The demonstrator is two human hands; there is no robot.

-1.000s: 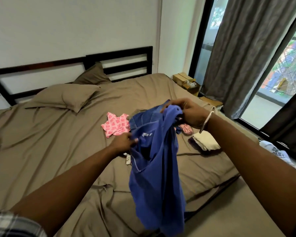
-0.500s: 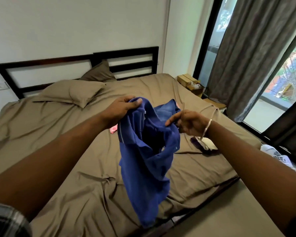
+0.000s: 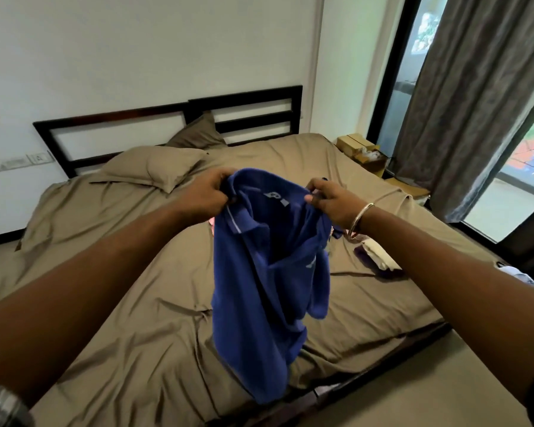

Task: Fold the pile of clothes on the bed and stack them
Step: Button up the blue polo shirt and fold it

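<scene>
A blue polo shirt (image 3: 259, 288) hangs in the air over the bed (image 3: 136, 349), collar up and label showing. My left hand (image 3: 207, 192) grips its left shoulder by the collar. My right hand (image 3: 330, 198), with a metal bangle on the wrist, pinches the right shoulder. A sliver of a pink garment (image 3: 211, 222) shows behind the shirt on the sheet. A folded cream and purple garment (image 3: 379, 257) lies on the bed at the right.
Two brown pillows (image 3: 154, 167) lie by the dark headboard (image 3: 173, 118). Cardboard boxes (image 3: 364, 149) sit on the floor beside the bed's far right corner, near grey curtains (image 3: 475, 103). White cloth (image 3: 524, 278) shows at the right edge.
Both hands have moved to the shirt's shoulders and spread it open with the collar on top. The view has shifted, so the pink garment is now mostly hidden behind the shirt.
</scene>
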